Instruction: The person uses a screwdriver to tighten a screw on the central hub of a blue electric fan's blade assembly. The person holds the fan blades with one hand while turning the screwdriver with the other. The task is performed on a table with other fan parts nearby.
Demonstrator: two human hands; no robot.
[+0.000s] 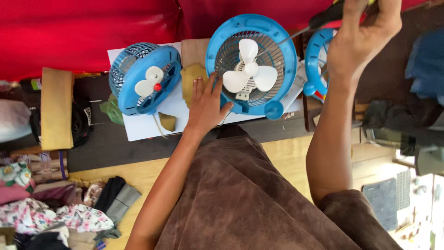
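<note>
Red cloth behind a white board (143, 127) w/ small blue fan (144, 78) at left, then left hand (206, 105) spread flat, fingers touching the rim of the big blue fan (251, 65) mid-board, & right hand (358, 39) closed round a screwdriver (323, 19), tip at the fan's grille.

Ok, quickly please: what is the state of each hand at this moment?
Left hand: open, flat, fingers touching the rim of the round blue plastic fan housing.
Right hand: closed around the black-handled screwdriver.
</note>
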